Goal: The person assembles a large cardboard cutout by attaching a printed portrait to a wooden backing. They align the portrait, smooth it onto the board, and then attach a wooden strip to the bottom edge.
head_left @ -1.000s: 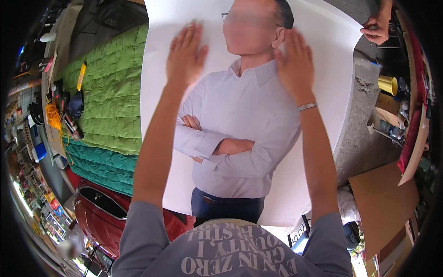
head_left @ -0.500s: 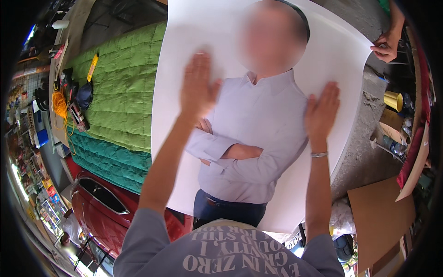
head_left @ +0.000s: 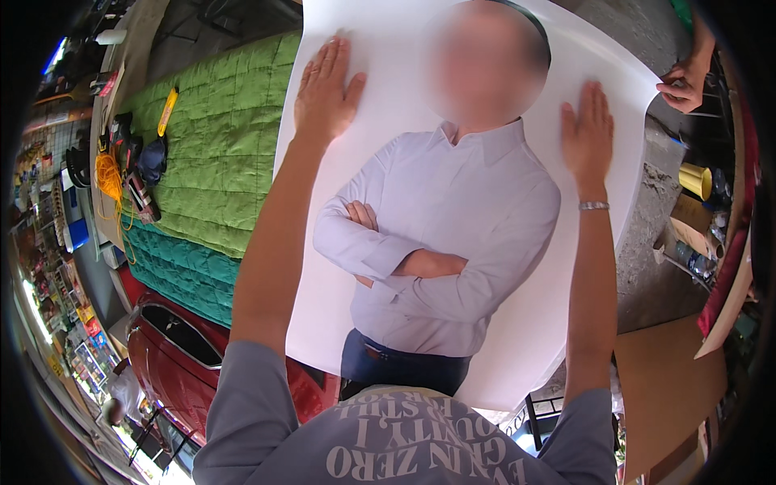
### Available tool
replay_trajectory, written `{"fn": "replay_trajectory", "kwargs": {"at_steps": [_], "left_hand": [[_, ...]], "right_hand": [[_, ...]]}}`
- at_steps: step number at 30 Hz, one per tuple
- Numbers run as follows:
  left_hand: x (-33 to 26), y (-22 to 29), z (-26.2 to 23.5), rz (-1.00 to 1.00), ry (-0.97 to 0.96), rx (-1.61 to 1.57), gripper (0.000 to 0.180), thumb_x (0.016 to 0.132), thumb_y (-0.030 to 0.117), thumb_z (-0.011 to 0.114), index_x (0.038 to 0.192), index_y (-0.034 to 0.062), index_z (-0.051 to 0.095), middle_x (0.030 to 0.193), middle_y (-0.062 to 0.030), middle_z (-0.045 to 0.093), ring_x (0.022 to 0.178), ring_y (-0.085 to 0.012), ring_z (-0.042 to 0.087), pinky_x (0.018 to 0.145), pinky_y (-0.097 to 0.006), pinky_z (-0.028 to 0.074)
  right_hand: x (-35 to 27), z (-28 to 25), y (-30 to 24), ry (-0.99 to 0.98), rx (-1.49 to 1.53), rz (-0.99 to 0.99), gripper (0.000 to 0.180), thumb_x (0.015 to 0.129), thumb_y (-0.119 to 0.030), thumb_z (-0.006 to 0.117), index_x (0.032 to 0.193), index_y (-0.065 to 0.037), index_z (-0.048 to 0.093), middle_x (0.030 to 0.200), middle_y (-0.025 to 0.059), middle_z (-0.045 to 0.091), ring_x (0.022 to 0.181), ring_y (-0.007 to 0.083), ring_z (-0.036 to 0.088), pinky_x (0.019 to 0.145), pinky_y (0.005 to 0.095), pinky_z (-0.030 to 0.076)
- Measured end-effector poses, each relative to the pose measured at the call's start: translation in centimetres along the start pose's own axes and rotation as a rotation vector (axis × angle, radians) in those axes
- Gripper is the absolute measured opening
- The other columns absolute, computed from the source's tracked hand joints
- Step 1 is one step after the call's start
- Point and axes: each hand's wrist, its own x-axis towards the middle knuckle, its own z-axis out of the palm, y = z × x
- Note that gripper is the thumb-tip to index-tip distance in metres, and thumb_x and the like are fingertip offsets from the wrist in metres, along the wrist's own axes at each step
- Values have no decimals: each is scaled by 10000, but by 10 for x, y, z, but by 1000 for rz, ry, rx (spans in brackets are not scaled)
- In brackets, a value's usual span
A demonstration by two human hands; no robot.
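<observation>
I see poster [head_left: 461, 218] just right of green quilt [head_left: 214, 133]. Left hand [head_left: 325, 95] quilt-side, right hand [head_left: 588, 137] farther off — both flat, gripping nothing, presumably steadying the poster. Co-worker's hand [head_left: 685, 86] pinches its quilt-far corner [head_left: 653, 94] — likely for tautness.

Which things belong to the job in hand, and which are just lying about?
In hand:
large white sheet printed with a shirted figure
left hand and right hand, palm-down
another person's hand at the sheet's corner

Apparently lying about:
tangled orange cord
yellow cylindrical container
flat brown cardboard piece
</observation>
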Motion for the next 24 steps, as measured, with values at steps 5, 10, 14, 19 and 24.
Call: {"fn": "replay_trajectory", "kwargs": {"at_steps": [5,10,14,19,24], "left_hand": [[-26,-23,-7,-118,15,36,708,1061,437,421,1626,44,257,1687,-160,268,1572,-303,224,1283,-445,165],[-71,46,-8,-116,-70,34,720,1056,371,452,1620,-15,224,1688,-228,217,1574,-398,174,1267,-532,152],[-49,141,12,134,-39,-140,639,1046,357,450,1590,37,346,1654,-151,337,1533,-385,283,1240,-529,237],[14,130,22,173,-33,-154,600,1048,344,423,1602,125,355,1654,-93,361,1539,-299,302,1255,-489,234],[35,63,26,124,48,-32,607,1075,386,379,1630,153,303,1673,-82,335,1545,-296,297,1261,-482,223]], "right_hand": [[-44,-20,49,-37,-47,107,693,1078,-473,413,1599,-25,321,1652,191,334,1533,344,310,1240,502,256],[-94,-41,-17,-78,-10,130,691,1065,-394,440,1598,19,286,1667,194,299,1545,362,278,1247,517,233],[-76,-34,-95,-148,159,-46,685,1027,-342,500,1590,4,318,1649,183,340,1533,350,308,1241,509,254],[-2,-4,-108,-82,133,-163,629,1046,-363,468,1581,-45,375,1632,145,388,1516,311,348,1233,477,282],[23,9,-68,-30,115,-115,629,1077,-447,394,1587,-79,380,1654,105,367,1528,281,332,1244,465,264]]}}
